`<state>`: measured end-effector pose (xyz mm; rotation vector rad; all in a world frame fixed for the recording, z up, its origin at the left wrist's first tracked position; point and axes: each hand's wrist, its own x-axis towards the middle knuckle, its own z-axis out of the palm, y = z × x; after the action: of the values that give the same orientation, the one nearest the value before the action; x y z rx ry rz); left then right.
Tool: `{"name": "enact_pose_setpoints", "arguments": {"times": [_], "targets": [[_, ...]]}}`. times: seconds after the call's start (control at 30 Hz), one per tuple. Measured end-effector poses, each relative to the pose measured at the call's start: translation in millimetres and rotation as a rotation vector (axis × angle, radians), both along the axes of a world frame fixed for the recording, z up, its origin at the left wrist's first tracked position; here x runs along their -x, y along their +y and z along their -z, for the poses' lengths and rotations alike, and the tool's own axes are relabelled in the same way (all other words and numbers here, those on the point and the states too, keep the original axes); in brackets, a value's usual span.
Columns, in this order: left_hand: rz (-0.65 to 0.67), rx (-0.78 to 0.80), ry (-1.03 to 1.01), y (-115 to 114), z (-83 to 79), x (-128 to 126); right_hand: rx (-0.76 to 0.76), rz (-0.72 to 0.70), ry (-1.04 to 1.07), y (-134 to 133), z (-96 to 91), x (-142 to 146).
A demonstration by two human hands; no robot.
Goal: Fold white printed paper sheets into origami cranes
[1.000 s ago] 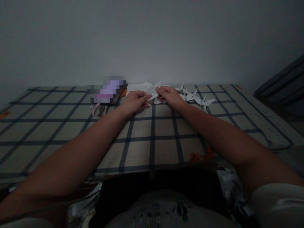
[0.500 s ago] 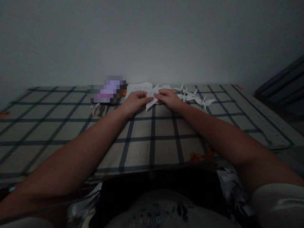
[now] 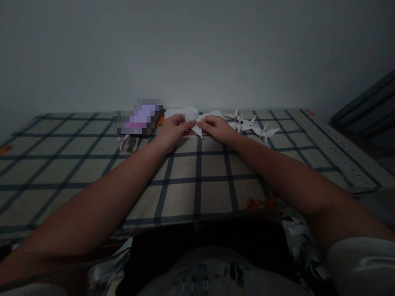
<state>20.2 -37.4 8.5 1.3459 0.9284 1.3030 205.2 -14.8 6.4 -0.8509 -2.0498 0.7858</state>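
Between my two hands is a piece of folded white paper, its pointed end showing below the fingertips. My left hand pinches it from the left with thumb and fingers. From the other side, my right hand is closed on it, thumb and forefinger close to the left thumb. The fingers cover much of the folds. Just right of my right hand lie several folded paper cranes, one crane a little apart from the others.
A checked cloth covers the table, which meets a pale wall. Behind my hands lie white paper sheets. At the left is a phone-like thing with a blurred purple screen, a looped strap beside it.
The folded paper has turned in my hands; its long slanted shape now shows as a short point facing down. My fingertips have come closer together. The cranes have stayed put.
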Motion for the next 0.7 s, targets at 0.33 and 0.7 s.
{"name": "enact_pose_setpoints", "arguments": {"times": [0.33, 0.7], "targets": [[0.019, 0.103, -0.050, 1.3, 1.3, 0.8, -0.089, 0.000, -0.082, -0.3, -1.8, -1.8], [-0.088, 0.104, -0.123, -1.7, -5.4, -0.4, -0.088, -0.001, -0.076, 2.3, 0.8, -0.6]]}}
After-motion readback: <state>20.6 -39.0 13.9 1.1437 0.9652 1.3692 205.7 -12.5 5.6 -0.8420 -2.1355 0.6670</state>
